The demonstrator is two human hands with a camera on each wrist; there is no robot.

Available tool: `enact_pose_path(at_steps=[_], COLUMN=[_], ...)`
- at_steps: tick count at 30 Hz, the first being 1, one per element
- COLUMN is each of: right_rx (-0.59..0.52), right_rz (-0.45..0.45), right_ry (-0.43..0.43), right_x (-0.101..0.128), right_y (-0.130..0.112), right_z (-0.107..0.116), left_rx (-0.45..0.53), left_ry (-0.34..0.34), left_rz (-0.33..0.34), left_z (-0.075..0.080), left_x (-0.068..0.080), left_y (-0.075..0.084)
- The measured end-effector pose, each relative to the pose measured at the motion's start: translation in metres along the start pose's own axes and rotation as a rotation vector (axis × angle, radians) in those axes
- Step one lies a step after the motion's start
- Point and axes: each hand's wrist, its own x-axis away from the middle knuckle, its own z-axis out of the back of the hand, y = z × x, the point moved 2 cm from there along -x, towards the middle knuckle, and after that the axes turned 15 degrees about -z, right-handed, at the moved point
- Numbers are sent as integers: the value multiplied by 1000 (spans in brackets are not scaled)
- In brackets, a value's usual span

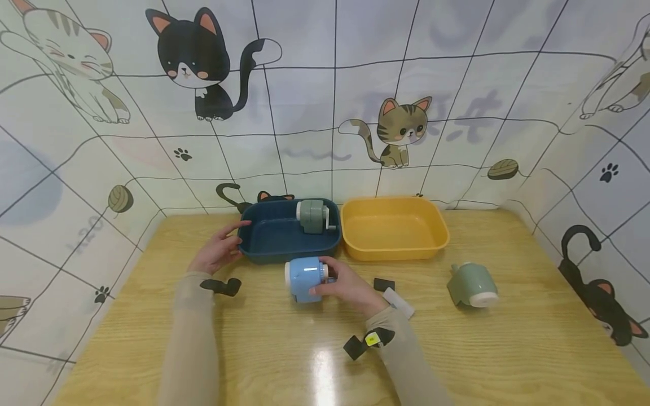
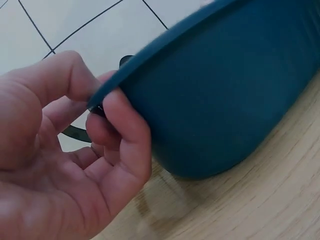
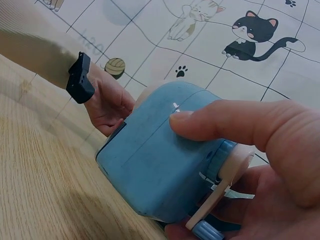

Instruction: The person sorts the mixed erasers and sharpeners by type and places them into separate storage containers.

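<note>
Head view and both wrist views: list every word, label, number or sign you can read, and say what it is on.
No text reads clearly.
Backdrop wall: faint grey marks that may be writing, too washed out to read.
Yellow tag on the right wrist strap: too small to read.
Blue pencil sharpener in the right hand: no print visible.
Dark blue tray touched by the left hand: no print visible.
</note>
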Motion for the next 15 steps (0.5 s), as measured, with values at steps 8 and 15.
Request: enact_pose_path(at_steps=[8,15], right_rx=[-5,-24], right_rz=[-12,-30], right_ry=[-1,15], right_x=[-1,0], right_y=[0,-2], right_z=[1,1], left_rx=[20,-49], left_ry=[55,72], left_rz=[4,29], left_z=[1,-2], left_x=[0,1], left_y=[-1,2])
